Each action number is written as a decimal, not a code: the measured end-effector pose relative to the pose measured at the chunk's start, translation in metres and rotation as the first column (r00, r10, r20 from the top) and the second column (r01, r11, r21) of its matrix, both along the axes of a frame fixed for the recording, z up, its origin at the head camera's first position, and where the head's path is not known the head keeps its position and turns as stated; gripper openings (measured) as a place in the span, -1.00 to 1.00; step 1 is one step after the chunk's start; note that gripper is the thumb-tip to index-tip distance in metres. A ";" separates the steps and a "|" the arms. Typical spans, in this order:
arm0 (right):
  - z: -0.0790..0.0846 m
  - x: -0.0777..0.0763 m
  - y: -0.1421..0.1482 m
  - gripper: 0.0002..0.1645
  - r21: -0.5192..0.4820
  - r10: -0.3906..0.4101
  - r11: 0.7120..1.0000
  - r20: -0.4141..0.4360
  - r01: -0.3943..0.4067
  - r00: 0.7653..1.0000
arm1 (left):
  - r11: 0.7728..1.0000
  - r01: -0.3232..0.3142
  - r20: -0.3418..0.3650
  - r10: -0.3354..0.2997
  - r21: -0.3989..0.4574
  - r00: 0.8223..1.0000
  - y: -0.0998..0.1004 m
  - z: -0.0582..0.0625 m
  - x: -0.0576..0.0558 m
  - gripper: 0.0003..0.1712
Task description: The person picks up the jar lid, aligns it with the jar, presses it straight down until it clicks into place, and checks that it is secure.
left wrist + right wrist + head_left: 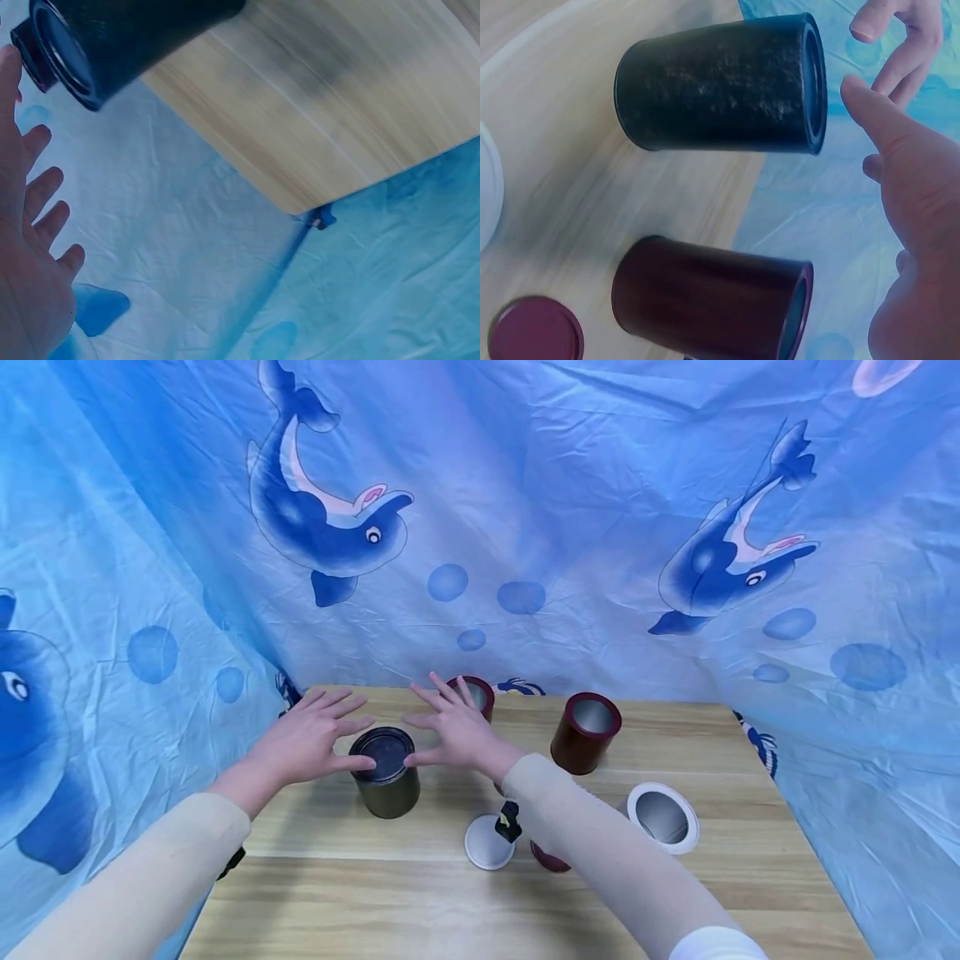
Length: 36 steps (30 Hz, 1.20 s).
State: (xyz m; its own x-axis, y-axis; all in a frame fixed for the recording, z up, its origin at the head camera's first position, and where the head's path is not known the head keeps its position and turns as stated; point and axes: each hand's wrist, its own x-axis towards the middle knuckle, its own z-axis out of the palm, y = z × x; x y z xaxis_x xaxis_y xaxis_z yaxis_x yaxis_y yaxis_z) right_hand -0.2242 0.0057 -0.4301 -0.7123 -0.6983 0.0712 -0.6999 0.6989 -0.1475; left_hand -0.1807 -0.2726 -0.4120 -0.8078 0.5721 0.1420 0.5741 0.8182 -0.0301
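Hovering just beside the top of the dark can [387,797], at the left of the table [337,902], the left hand [311,742] and right hand [457,733] spread wide, holding nothing. The step looks like either a reach or a release; I cannot tell which. Gripping would call for curling fingers inward, clear of the far red can [486,690].

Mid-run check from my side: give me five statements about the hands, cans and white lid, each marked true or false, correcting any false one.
1. The dark can stands between the left hand and the right hand. True.
2. The white lid lies on the table. True.
3. The right hand grips the white lid. False: its fingers are spread, gripping nothing.
4. The rightmost red can is open-topped. True.
5. It stands left of the dark can. False: it stands right.
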 end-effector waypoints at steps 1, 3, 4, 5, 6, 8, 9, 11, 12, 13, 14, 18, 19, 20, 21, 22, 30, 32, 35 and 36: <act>0.000 0.000 0.004 -0.11 -0.011 0.001 1.000 0.001 -0.001 1.000 | 1.000 0.002 -0.002 -0.002 0.000 1.000 0.003 0.001 0.000 -0.15; -0.001 -0.001 0.013 -0.12 -0.027 0.000 1.000 0.001 0.000 1.000 | 1.000 -0.003 0.003 0.003 0.007 1.000 0.011 0.003 0.001 -0.16; -0.001 -0.001 0.017 -0.12 -0.039 -0.001 0.999 0.001 0.001 1.000 | 1.000 -0.004 0.003 0.004 0.012 1.000 0.014 0.003 0.001 -0.15; -0.002 -0.001 0.022 -0.13 -0.049 -0.002 0.999 0.001 0.002 1.000 | 1.000 -0.006 0.002 0.006 0.016 1.000 0.017 0.002 0.001 -0.14; -0.003 -0.001 0.026 -0.13 -0.061 -0.003 0.998 0.000 0.003 1.000 | 1.000 -0.007 -0.001 0.007 0.018 1.000 0.020 0.000 0.002 -0.14; -0.004 0.000 0.035 -0.13 -0.080 -0.005 0.997 0.008 0.005 1.000 | 1.000 -0.005 -0.012 0.006 0.022 1.000 0.027 -0.003 0.003 -0.13; -0.005 0.001 0.039 -0.12 -0.084 -0.007 0.996 0.012 0.008 1.000 | 1.000 -0.003 -0.019 0.003 0.024 1.000 0.031 -0.005 0.003 -0.12; -0.006 0.003 0.048 -0.10 -0.093 -0.012 0.996 0.019 0.014 1.000 | 1.000 0.004 -0.028 -0.004 0.027 1.000 0.039 -0.007 0.005 -0.11; -0.006 0.004 0.053 -0.09 -0.099 -0.015 0.995 0.026 0.018 1.000 | 1.000 0.009 -0.030 -0.008 0.028 1.000 0.044 -0.008 0.006 -0.11; -0.007 0.005 0.057 -0.08 -0.102 -0.023 0.994 0.037 0.026 0.999 | 0.999 0.013 -0.032 -0.012 0.031 0.999 0.049 -0.009 0.007 -0.11; -0.008 0.006 0.061 -0.07 -0.109 -0.031 0.993 0.047 0.036 0.998 | 0.999 0.017 -0.033 -0.015 0.031 0.999 0.053 -0.010 0.007 -0.10; -0.014 0.011 0.075 -0.06 -0.110 -0.071 0.991 0.079 0.079 0.994 | 1.000 0.027 -0.036 -0.027 0.010 0.999 0.069 -0.012 0.009 -0.06; -0.015 0.012 0.077 -0.06 -0.108 -0.080 0.990 0.087 0.089 0.993 | 1.000 0.027 -0.034 -0.027 0.003 0.999 0.073 -0.013 0.009 -0.06; -0.016 0.013 0.080 -0.06 -0.115 -0.082 0.989 0.091 0.092 0.992 | 1.000 0.025 -0.031 -0.025 -0.004 0.999 0.077 -0.013 0.010 -0.05; -0.016 0.014 0.083 -0.07 -0.115 -0.084 0.989 0.089 0.094 0.992 | 1.000 0.024 -0.029 -0.024 -0.010 0.999 0.080 -0.014 0.010 -0.05; -0.017 0.016 0.085 -0.07 -0.120 -0.083 0.988 0.087 0.093 0.993 | 1.000 0.023 -0.023 -0.023 -0.012 0.999 0.084 -0.014 0.011 -0.04; -0.029 0.031 0.117 -0.08 -0.182 -0.099 0.977 0.095 0.115 0.991 | 0.998 0.064 -0.005 -0.064 0.014 0.998 0.117 -0.020 0.015 -0.02; -0.032 0.034 0.124 -0.09 -0.195 -0.102 0.973 0.100 0.120 0.990 | 0.998 0.066 -0.014 -0.066 0.007 0.998 0.123 -0.024 0.017 -0.01; -0.037 0.040 0.134 -0.08 -0.207 -0.108 0.970 0.113 0.130 0.988 | 0.998 0.058 -0.026 -0.058 0.001 0.998 0.131 -0.030 0.022 0.03; -0.039 0.041 0.137 -0.08 -0.210 -0.109 0.969 0.113 0.131 0.988 | 0.999 0.052 -0.029 -0.052 0.000 0.998 0.134 -0.033 0.024 0.04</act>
State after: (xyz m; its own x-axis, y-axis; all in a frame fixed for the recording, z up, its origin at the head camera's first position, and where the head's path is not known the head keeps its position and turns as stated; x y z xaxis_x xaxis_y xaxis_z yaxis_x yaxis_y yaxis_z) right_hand -0.1827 0.1427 -0.4694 -0.8010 -0.5833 0.1349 -0.5869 0.7206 -0.3690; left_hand -0.1566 -0.1389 -0.4451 -0.7724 0.6132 0.1655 0.6150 0.7871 -0.0463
